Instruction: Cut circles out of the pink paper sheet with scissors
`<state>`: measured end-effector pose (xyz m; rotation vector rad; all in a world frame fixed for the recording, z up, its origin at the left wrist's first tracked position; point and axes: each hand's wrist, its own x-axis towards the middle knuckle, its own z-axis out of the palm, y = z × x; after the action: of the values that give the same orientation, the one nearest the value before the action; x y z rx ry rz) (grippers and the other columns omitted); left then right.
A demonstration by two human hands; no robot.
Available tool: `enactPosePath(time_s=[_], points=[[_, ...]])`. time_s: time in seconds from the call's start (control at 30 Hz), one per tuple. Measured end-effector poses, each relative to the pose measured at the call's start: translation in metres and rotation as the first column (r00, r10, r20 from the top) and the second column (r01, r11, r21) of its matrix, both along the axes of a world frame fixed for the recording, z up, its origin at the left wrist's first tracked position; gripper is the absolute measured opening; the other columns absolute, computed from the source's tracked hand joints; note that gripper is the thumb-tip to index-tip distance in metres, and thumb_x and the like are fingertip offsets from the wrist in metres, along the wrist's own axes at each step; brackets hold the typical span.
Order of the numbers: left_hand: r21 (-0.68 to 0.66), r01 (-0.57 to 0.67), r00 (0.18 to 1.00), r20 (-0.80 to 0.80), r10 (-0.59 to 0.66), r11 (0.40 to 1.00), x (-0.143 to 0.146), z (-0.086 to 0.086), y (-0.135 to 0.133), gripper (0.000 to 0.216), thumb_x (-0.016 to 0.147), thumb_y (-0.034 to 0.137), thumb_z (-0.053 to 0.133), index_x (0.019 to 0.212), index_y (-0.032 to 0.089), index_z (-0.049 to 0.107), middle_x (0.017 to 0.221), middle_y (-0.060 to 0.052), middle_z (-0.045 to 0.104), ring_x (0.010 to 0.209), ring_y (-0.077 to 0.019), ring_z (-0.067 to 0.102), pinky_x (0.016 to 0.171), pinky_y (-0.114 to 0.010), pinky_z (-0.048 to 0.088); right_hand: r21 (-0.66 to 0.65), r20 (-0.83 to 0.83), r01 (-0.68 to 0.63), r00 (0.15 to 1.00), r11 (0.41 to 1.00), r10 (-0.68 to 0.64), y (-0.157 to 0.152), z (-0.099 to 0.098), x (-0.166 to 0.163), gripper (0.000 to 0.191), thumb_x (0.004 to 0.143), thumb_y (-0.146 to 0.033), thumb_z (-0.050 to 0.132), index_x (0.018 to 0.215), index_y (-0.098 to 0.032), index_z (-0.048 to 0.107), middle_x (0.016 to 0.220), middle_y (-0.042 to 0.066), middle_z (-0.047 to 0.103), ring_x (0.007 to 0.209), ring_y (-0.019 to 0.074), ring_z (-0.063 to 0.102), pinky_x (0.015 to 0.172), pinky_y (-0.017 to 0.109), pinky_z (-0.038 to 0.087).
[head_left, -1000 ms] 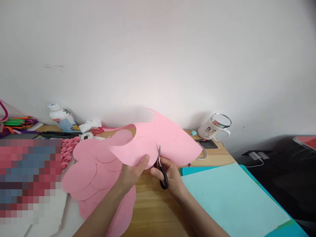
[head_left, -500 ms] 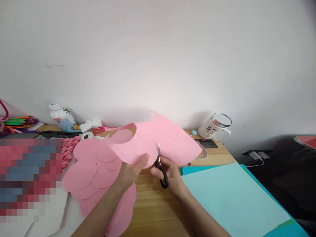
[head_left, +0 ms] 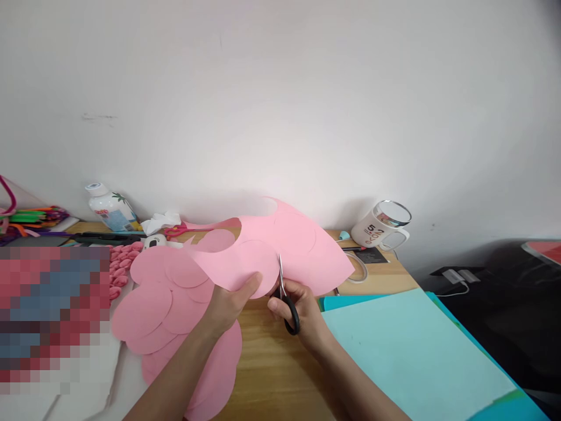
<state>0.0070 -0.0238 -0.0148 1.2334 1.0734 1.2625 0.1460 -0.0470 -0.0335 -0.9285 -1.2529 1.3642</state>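
A sheet of pink paper [head_left: 293, 234], marked with faint round outlines, is held up over the table. My left hand [head_left: 232, 301] pinches its near edge, thumb on top and fingers hidden underneath. In my right hand [head_left: 298, 307] are black-handled scissors [head_left: 290, 316], their blades on the paper along the curve of a round outline. The sheet has a curved cut-out on its left side. Below and to the left of my left hand lies an overlapping pile of pink paper circles [head_left: 144, 310].
Light blue sheets [head_left: 407, 351] lie at the right. A white mug [head_left: 381, 225] stands back right by the wall. Toward the back left are a white bottle [head_left: 113, 207], a crumpled tissue [head_left: 161, 222], pink-handled scissors [head_left: 175, 229] and pink braided pieces [head_left: 120, 263]. Bare wood [head_left: 272, 374] shows in front.
The scissor blades look closer together and slightly further left. The sheet's right corner has shifted a little left; both hands keep their hold.
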Motion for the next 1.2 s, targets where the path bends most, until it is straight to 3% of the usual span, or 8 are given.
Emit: enactPosePath(time_s=[0.1, 0.3, 0.47, 0.6, 0.87, 1.2], points=[[0.006, 0.038, 0.999, 0.032, -0.038, 0.999, -0.002, -0.002, 0.003, 0.026, 0.07, 0.033, 0.065, 0.088, 0.015, 0.064, 0.083, -0.006, 0.07, 0.093, -0.0252, 0.061, 0.082, -0.036, 0.048, -0.007, 0.001, -0.002, 1.0, 1.0, 0.003, -0.001, 0.0, 0.0, 0.032, 0.065, -0.043, 0.069, 0.061, -0.017, 0.053, 0.047, -0.004, 0.045, 0.044, 0.0094, 0.037, 0.044, 0.023, 0.028], [0.071, -0.033, 0.996, 0.086, 0.026, 0.997, 0.003, -0.01, 0.006, 0.021, 0.071, 0.029, 0.065, 0.084, 0.013, 0.063, 0.084, -0.005, 0.068, 0.083, -0.0209, 0.061, 0.071, -0.029, 0.049, -0.002, -0.037, 0.01, 0.999, 1.0, -0.01, -0.001, -0.002, 0.0, 0.028, 0.066, -0.039, 0.07, 0.065, -0.017, 0.053, 0.047, -0.005, 0.045, 0.043, 0.0086, 0.038, 0.044, 0.022, 0.03], [0.129, -0.065, 0.993, -0.089, 0.077, 0.989, 0.006, -0.011, 0.0, 0.021, 0.073, 0.029, 0.063, 0.089, 0.014, 0.06, 0.086, -0.004, 0.065, 0.083, -0.0189, 0.059, 0.073, -0.03, 0.049, 0.003, -0.021, 0.017, 1.0, 1.0, -0.017, 0.001, -0.004, -0.001, 0.033, 0.063, -0.044, 0.073, 0.066, -0.017, 0.054, 0.05, -0.005, 0.045, 0.045, 0.0088, 0.037, 0.045, 0.022, 0.028], [0.127, 0.033, 0.989, -0.146, -0.014, 0.991, 0.005, -0.008, -0.002, 0.02, 0.076, 0.026, 0.059, 0.092, 0.016, 0.06, 0.091, -0.004, 0.065, 0.087, -0.0195, 0.06, 0.077, -0.032, 0.049, 0.023, -0.022, 0.002, 1.0, 1.0, -0.001, 0.001, 0.0, -0.001, 0.039, 0.059, -0.05, 0.073, 0.067, -0.017, 0.053, 0.055, -0.004, 0.041, 0.051, 0.0097, 0.034, 0.047, 0.023, 0.028], [0.122, 0.104, 0.981, -0.174, -0.082, 0.987, 0.003, -0.005, -0.003, 0.014, 0.077, 0.025, 0.057, 0.088, 0.016, 0.059, 0.085, -0.003, 0.065, 0.082, -0.0182, 0.06, 0.075, -0.03, 0.049, 0.035, 0.0, -0.009, 1.0, 0.999, 0.009, 0.001, 0.001, 0.0, 0.042, 0.06, -0.051, 0.072, 0.066, -0.018, 0.047, 0.057, -0.005, 0.034, 0.055, 0.0102, 0.029, 0.05, 0.023, 0.026], [0.094, 0.107, 0.984, -0.151, -0.092, 0.99, 0.002, -0.003, -0.001, 0.016, 0.078, 0.027, 0.056, 0.089, 0.016, 0.059, 0.088, -0.004, 0.065, 0.086, -0.018, 0.059, 0.077, -0.03, 0.049, 0.037, -0.027, -0.039, 0.999, 0.999, 0.04, 0.001, 0.002, 0.001, 0.038, 0.062, -0.049, 0.072, 0.069, -0.017, 0.052, 0.058, -0.005, 0.034, 0.054, 0.0099, 0.027, 0.05, 0.024, 0.022]])
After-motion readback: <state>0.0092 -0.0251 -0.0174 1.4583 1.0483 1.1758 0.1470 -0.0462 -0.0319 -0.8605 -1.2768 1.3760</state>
